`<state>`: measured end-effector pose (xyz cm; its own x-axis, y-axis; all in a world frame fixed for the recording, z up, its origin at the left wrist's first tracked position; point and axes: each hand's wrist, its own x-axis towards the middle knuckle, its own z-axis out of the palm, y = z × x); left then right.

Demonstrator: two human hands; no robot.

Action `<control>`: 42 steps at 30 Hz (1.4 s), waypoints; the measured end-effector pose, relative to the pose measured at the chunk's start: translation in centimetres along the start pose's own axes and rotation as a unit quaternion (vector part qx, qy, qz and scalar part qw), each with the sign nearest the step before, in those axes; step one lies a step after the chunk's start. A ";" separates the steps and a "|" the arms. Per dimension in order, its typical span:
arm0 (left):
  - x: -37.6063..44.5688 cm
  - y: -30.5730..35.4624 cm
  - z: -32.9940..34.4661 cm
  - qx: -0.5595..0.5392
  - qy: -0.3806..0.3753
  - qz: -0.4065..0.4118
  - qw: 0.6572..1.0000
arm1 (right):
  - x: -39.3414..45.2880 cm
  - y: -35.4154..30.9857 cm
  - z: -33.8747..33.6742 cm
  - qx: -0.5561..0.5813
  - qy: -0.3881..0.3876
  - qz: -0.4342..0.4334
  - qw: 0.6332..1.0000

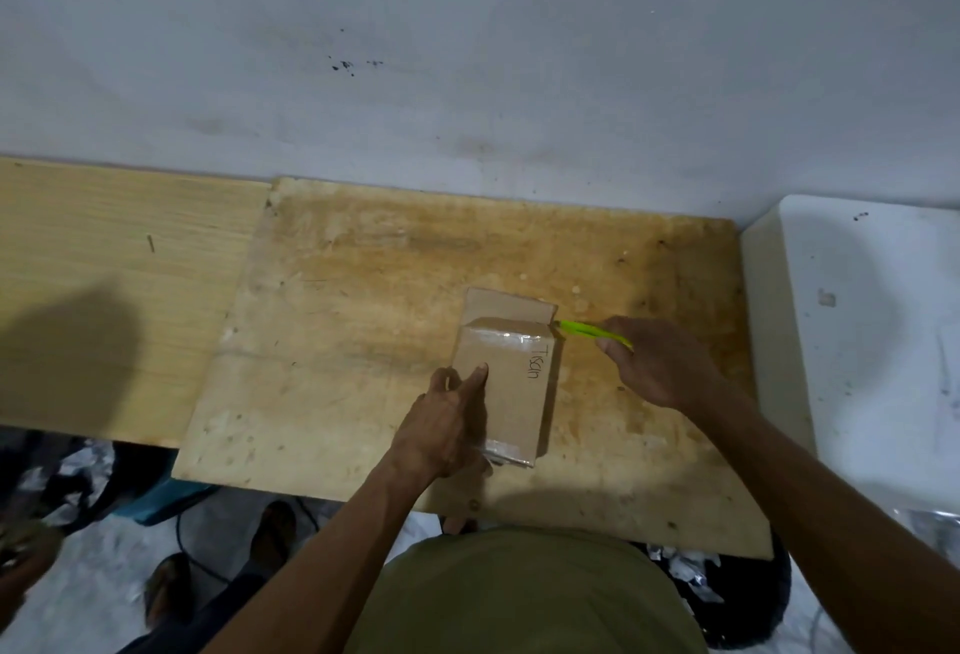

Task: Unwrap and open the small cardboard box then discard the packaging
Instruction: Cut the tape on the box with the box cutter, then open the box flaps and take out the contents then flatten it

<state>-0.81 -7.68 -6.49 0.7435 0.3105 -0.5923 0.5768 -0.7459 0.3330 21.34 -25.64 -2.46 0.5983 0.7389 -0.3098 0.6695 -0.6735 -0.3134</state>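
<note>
Box (511,383) under left hand (447,425)

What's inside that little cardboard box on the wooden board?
That cannot be seen. The cardboard box has only its far flap lifted; its taped top still covers whatever is inside. The left hand presses it down while the right hand holds a green cutter at its far corner.

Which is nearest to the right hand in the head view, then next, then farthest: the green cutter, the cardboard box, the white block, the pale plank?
From the right hand:
1. Green cutter, held in it, tip at the box's far right corner.
2. Cardboard box, just to its left.
3. White block, off to the right of the board.
4. Pale plank, far left.
</note>
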 end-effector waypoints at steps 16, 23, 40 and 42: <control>-0.2 -1.0 -1.5 -0.128 -0.018 0.013 0.991 | -3.5 -2.0 9.7 0.243 0.129 0.383 0.882; -0.9 -1.0 -1.7 -0.173 0.014 0.006 0.985 | -5.2 -4.0 9.2 0.229 0.202 0.317 0.898; -1.4 -1.8 -2.2 -0.460 0.126 -0.138 0.868 | -7.4 -13.4 10.3 0.454 0.070 0.183 0.869; -1.3 -2.0 -1.8 -0.486 0.123 -0.142 0.853 | -8.3 -14.1 10.7 0.416 0.067 0.167 0.891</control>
<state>-2.32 -5.52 -5.08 0.5059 0.6017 -0.6181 0.6648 0.1847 0.7238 2.28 -22.48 -5.09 0.7873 0.4523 -0.4190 -0.0818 -0.5969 -0.7982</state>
